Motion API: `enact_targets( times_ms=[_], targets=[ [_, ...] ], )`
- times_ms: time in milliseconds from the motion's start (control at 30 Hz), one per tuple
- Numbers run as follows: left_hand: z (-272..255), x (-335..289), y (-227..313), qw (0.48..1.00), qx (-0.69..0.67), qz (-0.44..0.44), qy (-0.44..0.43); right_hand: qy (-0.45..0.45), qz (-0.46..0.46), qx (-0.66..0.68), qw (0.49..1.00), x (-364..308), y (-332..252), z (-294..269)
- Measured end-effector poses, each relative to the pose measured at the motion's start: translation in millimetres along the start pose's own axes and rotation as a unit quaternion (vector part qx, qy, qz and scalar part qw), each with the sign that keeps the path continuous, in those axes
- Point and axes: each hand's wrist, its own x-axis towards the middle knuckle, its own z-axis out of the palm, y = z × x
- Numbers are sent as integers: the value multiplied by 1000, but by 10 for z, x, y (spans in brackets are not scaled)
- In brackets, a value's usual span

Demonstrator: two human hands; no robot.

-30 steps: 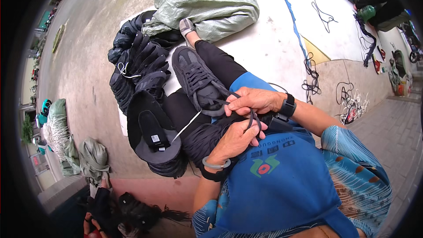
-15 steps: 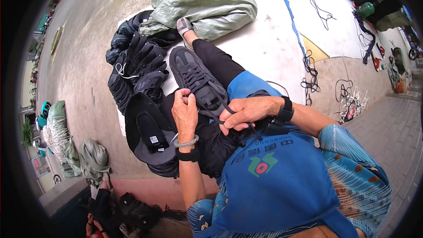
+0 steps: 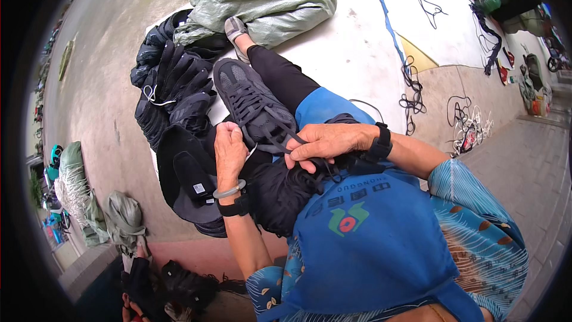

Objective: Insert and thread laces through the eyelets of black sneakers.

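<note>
A dark grey-black sneaker (image 3: pixel 247 98) lies across my lap, its toe pointing away from me and its upper partly laced. Black shoelace (image 3: pixel 273 137) runs from its eyelets to my right hand (image 3: pixel 333 143), which pinches the strand between thumb and fingers. Beside the sneaker's left edge, near its collar, my left hand (image 3: pixel 230 154) is closed with fingers curled; whatever they grip is hidden. A thick bunch of black laces (image 3: pixel 280 197) rests on my lap below the shoe, against my blue apron (image 3: pixel 369 244).
Stacked black shoe uppers (image 3: pixel 173 83) lie left of my leg, with a larger black piece (image 3: pixel 187 173) nearer me. Beyond my foot sits a pale green woven sack (image 3: pixel 268 0). Loose black laces (image 3: pixel 411 98) and white cords (image 3: pixel 473 131) lie to the right. Another person's hands show lower left.
My left hand has drawn slightly away from the shoe's collar, its fingers more curled. My right hand still holds the lace. The whole view has shifted a little.
</note>
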Motion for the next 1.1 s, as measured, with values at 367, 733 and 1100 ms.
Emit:
enact_targets(
  times_ms=[367, 733, 1100],
  targets=[
    [29, -96, 133, 951, 220, 189, 106, 31, -12, -82, 996, 241, 144, 34],
    [8, 4, 156, 963, 104, 221, 113, 43, -44, -165, 984, 201, 11, 51],
    [-89, -4, 51, 944, -315, -84, -43, 52, 22, -145, 988, 199, -99, 49]
  ],
)
